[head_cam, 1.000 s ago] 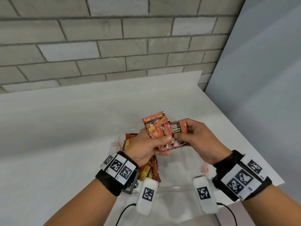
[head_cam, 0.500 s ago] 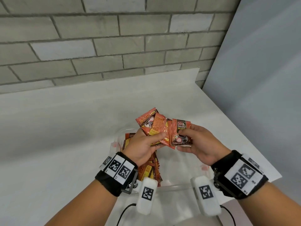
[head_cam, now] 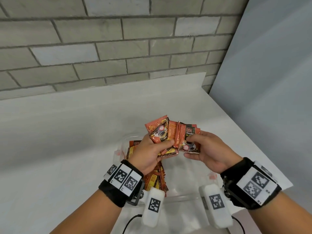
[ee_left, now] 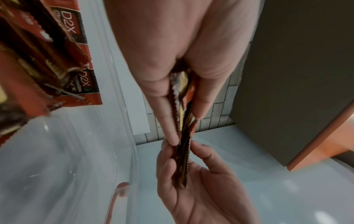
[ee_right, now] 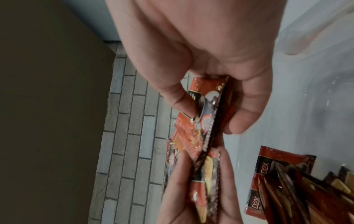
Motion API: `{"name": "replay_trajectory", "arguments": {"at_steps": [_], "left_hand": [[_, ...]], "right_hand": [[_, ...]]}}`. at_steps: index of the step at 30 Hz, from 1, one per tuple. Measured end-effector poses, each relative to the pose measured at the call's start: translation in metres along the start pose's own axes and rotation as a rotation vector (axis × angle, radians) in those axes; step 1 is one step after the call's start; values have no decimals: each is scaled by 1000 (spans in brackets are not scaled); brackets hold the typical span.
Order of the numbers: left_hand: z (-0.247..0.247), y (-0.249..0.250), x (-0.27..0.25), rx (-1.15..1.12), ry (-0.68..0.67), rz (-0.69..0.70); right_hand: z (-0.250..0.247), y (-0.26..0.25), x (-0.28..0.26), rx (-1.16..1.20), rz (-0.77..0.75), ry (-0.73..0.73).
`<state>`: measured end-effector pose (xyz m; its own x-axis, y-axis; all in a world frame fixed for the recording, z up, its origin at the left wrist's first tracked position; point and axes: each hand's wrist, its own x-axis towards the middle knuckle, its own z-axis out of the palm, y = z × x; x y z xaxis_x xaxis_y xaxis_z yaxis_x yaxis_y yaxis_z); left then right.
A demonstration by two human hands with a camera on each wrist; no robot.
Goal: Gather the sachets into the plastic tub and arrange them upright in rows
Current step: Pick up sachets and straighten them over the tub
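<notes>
Two hands meet above my clear plastic tub [head_cam: 184, 196]: my left hand [head_cam: 148, 154] pinches a fanned bundle of sachets [head_cam: 170, 137], my right hand [head_cam: 209, 152] pinches its front packet. Upright sachets [head_cam: 156, 179] line the tub's left side. Beyond stand the white table [head_cam: 67, 132] and brick wall [head_cam: 118, 48].
</notes>
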<state>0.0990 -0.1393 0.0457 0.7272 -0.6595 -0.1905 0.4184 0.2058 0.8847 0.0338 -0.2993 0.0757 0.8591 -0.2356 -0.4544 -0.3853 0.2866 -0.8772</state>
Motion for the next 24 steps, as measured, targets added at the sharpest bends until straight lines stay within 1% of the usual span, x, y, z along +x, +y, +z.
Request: {"name": "replay_trajectory", "arguments": {"at_steps": [1,4,5,7,10,12,14,18,19,24], "left_hand": [[-1,1,0,-14,3,-12],[-4,5,1,-180,21,-119],[-5,6,1,-202,35,-139],[-5,7,1,-130,51,-138],[-2,5,-2,68,0,-72],[0,5,-4,136,-15,-42],[1,6,-5,141,-12,-35],[2,11,-8,-20,-25,-146],[1,13,-9,-30,-25,-164],[-4,16,-10,92,-75,-196]], "right_hand": [[0,0,0,-14,-8,11],[-4,-2,-1,-61,-33,55],[-5,-3,-1,-77,-36,54],[-8,-5,-3,-116,-37,30],[-7,-6,-8,-208,-33,-10],[-4,-5,-11,-251,-50,-13],[-3,-5,-12,-249,-71,-1],[-7,-3,-14,-204,-94,19],[-8,-3,-14,-193,-104,25],[-7,-7,-15,-153,-176,7]]}}
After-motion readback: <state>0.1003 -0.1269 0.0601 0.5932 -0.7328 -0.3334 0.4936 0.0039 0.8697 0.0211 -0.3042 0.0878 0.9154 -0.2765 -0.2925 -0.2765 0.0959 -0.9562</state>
